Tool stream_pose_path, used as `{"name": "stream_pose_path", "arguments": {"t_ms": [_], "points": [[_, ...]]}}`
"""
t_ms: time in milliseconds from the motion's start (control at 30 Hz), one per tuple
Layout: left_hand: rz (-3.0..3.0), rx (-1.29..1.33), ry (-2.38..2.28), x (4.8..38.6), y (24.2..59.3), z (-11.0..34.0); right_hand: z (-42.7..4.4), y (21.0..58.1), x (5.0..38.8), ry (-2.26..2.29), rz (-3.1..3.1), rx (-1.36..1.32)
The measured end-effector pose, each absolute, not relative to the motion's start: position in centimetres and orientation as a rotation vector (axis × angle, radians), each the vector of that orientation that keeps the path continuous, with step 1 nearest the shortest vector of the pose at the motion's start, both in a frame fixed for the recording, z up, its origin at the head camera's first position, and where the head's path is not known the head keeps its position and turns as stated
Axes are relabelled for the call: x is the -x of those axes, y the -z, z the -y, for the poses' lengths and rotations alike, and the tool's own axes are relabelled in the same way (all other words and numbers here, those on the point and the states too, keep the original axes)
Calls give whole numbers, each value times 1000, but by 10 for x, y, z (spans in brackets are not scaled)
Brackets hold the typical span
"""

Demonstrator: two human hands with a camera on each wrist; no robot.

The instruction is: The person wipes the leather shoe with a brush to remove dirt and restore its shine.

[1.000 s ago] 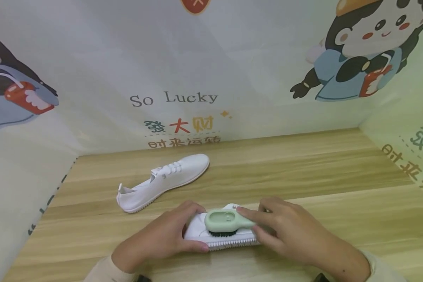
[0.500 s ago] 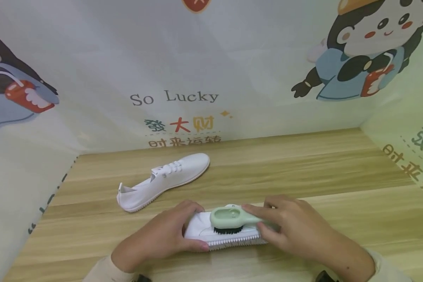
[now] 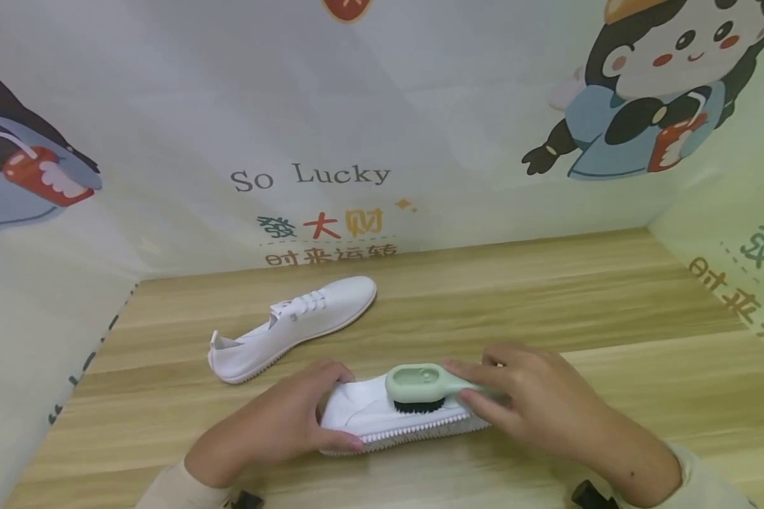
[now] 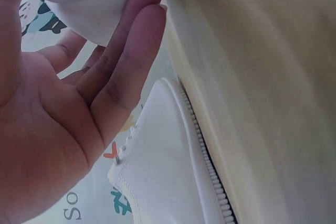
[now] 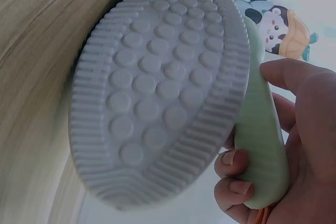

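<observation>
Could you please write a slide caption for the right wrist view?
Right hand grips a green brush handle beside a shoe sole with round bumps.

Left hand (image 3: 286,413) gripping, thumb (image 3: 342,442) apart from fingers (image 4: 140,40) — right hand (image 3: 533,392) gripping, index finger (image 5: 289,73) extended, others curled.

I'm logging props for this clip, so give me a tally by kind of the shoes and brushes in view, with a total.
Shoes: 2 (near white shoe, gripped by the left hand; far white shoe)
Brushes: 1 (green brush, held in the right hand)
Total: 3
</observation>
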State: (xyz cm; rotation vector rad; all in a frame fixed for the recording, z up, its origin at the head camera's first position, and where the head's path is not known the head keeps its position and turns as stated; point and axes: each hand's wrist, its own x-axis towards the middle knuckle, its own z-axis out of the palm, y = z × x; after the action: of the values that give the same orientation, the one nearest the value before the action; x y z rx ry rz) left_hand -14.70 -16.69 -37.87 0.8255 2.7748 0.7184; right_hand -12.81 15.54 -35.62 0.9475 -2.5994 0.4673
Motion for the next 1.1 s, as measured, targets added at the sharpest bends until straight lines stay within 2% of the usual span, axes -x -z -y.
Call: {"name": "stream_pose_path", "arguments": {"t_ms": [600, 1100], "points": [[-2768, -866, -744, 156, 378, 179, -166, 348, 136, -414, 2630, -880], [-2803, -886, -670, 147, 374, 176, -144, 362, 125, -393, 2415, -1042]]}}
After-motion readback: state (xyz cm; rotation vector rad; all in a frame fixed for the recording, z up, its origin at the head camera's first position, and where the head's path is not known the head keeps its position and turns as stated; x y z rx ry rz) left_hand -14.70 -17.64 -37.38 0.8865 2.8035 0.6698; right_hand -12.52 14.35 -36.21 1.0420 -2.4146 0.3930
